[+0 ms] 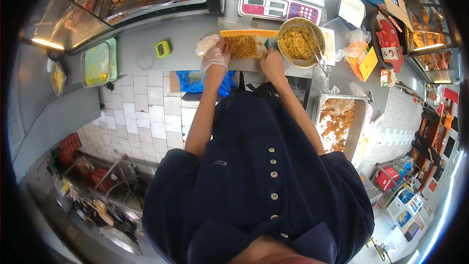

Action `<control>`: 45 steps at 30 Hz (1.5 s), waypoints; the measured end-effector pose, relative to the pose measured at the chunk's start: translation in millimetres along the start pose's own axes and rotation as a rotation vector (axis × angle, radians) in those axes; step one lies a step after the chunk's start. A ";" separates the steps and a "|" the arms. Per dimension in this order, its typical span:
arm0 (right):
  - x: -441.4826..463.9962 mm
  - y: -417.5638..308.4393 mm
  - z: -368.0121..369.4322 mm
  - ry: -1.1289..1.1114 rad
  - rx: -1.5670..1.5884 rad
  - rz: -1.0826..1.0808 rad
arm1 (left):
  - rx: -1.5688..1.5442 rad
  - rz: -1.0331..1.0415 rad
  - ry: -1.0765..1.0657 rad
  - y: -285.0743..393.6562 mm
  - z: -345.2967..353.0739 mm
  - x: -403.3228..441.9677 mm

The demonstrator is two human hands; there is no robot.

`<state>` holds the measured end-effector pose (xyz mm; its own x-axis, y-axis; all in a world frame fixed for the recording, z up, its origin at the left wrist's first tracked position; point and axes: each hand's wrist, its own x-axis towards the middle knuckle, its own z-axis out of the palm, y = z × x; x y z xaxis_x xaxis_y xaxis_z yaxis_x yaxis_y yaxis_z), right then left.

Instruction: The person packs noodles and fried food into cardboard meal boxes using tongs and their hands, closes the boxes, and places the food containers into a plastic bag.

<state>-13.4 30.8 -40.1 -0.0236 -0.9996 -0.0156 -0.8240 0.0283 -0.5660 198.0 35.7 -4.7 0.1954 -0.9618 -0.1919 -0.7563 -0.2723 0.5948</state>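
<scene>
An open takeaway box (243, 47) of fried noodles, its orange lid flap (249, 33) raised along the far side, lies at the counter's near edge. My left hand (216, 61), in a clear plastic glove, is closed at the box's left end. A crumpled whitish bundle (207, 45) sits against those fingers; what it is I cannot make out. My right hand (273, 64) is bare, with its fingers curled on the box's right end. Just right of it stands a round bowl (279, 39) of noodles with metal tongs (316, 46) resting in it.
A digital scale (281, 6) stands behind the bowl. On the left are a green timer (163, 48) and a green-rimmed plastic tray (113, 58). A metal tray (362, 117) of fried pieces is at the right. Glass food cases (73, 19) flank the counter.
</scene>
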 end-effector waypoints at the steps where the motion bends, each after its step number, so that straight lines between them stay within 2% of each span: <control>1: 3.1 5.2 -2.4 -0.081 0.028 0.062 | 0.001 0.004 -0.002 2.0 -0.9 1.2; 2: 3.3 10.2 -4.8 -0.163 0.057 0.124 | 0.006 -0.032 -0.043 3.6 -1.9 1.5; 4: -9.2 22.8 1.0 -0.118 0.037 0.084 | 0.013 -0.068 -0.084 4.0 1.1 0.4; 7: -26.2 39.2 7.9 -0.058 0.037 0.007 | -0.015 0.045 0.025 -11.8 27.7 -2.8; 9: -29.4 45.6 12.2 -0.043 0.056 -0.023 | -0.046 0.270 0.122 -21.4 39.3 -8.7; 12: -32.6 55.0 20.0 -0.047 0.151 0.048 | 0.074 0.389 0.057 -25.2 40.9 -8.1; 15: -31.3 63.2 26.8 -0.073 0.201 0.065 | 0.109 0.417 -0.020 -26.4 33.6 -2.7; 16: -32.2 62.6 25.7 -0.094 0.222 0.082 | 0.111 0.418 -0.015 -23.4 33.1 -2.3; 18: -33.0 59.7 23.3 -0.115 0.247 0.094 | -0.227 0.146 0.248 -13.6 30.0 -3.5; 19: -32.6 58.0 21.6 -0.143 0.318 0.172 | -0.224 0.146 0.252 -9.9 23.6 -0.7; 21: -31.6 57.5 21.2 -0.173 0.390 0.247 | -0.147 0.001 0.011 -3.9 14.4 8.7; 22: -31.3 58.9 22.3 -0.171 0.390 0.248 | -0.147 0.000 0.015 -3.2 16.3 12.5; 24: -32.1 65.3 26.7 -0.167 0.391 0.246 | 0.040 0.028 0.008 -2.3 21.7 18.7; 26: -31.6 74.4 33.2 -0.140 0.266 0.110 | 0.022 0.061 0.032 -6.6 25.9 20.0; 28: -30.3 70.9 29.7 -0.140 0.266 0.121 | 0.005 0.099 0.051 -12.7 31.7 21.6; 30: -33.0 63.9 27.8 -0.144 0.267 0.136 | -0.017 0.255 0.315 -16.9 35.6 21.5; 31: -33.6 52.6 25.2 -0.039 0.151 0.113 | -0.018 0.261 0.315 -12.5 31.1 20.3; 32: -32.9 42.8 21.3 0.065 0.034 0.093 | -0.009 0.083 0.201 -8.3 26.8 18.0; 33: -29.5 31.5 13.4 0.068 0.034 0.100 | 0.004 -0.095 0.081 -3.4 21.2 13.0; 35: -22.2 12.9 -1.1 -0.034 0.125 0.283 | 0.024 -0.032 -0.003 2.5 7.0 2.8; 36: -21.5 17.4 -0.4 -0.028 0.126 0.283 | 0.041 0.033 -0.073 4.2 1.8 4.4; 38: -21.6 28.1 -2.2 -0.060 0.203 0.212 | 0.067 0.038 -0.063 -6.6 8.0 11.1; 42: -37.3 25.2 -7.1 -0.050 0.204 0.217 | 0.125 0.098 -0.040 -13.9 4.9 10.1; 45: -47.8 19.6 -19.9 0.006 0.217 0.137 | 0.128 0.115 -0.058 0.2 -24.1 -5.6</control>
<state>-39.6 79.1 -34.1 -0.1304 -0.9865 -0.0995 -0.6722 0.1617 -0.7225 211.8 40.3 15.3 0.0699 -0.9821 -0.1752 -0.8457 -0.1515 0.5117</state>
